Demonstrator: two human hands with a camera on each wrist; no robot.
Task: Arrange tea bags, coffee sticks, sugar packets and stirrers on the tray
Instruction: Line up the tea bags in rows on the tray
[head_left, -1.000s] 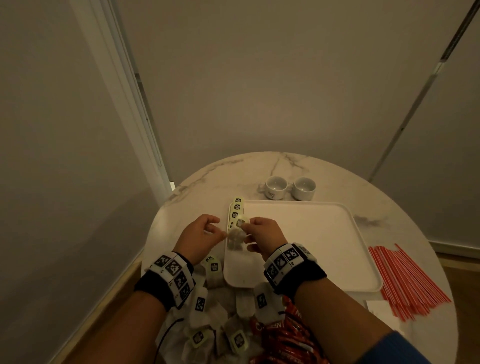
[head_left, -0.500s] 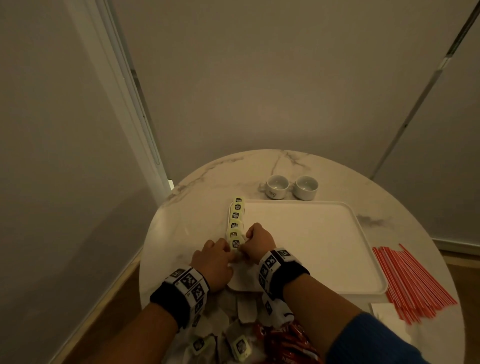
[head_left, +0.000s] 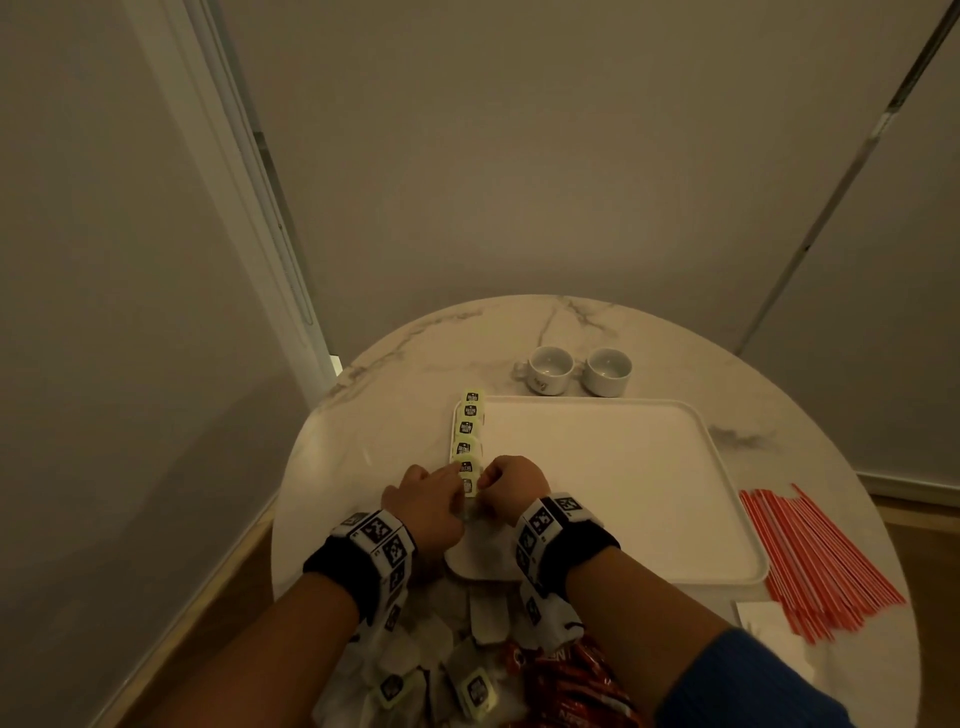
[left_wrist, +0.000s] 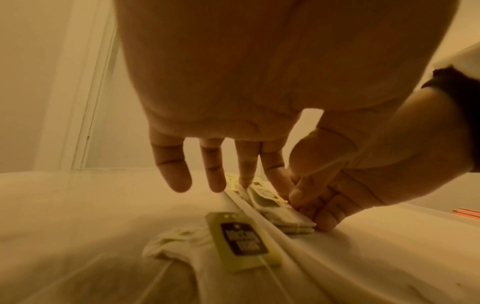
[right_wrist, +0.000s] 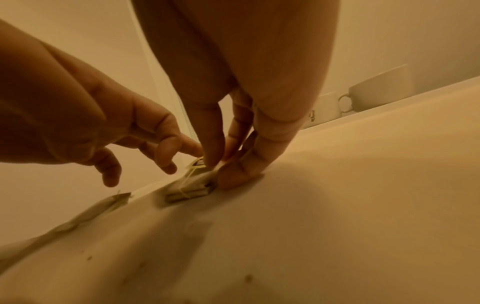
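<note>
White tray (head_left: 623, 493), red stirrers (head_left: 815, 561)

A white rectangular tray (head_left: 613, 483) lies flat on the worktop. Tea bags (head_left: 470, 423) with yellow-green tags overlap in a row along its left edge. More tea bags (head_left: 441, 670) are heaped near the tray's near-left corner, beside red coffee sticks (head_left: 576, 680). Red stirrers (head_left: 815, 556) lie bunched right of the tray.

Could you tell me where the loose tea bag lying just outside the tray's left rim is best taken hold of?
Probably by its green tag, pinched from above: the tag lies flat and stiff on the table, while its pouch looks crumpled and limp.
</note>
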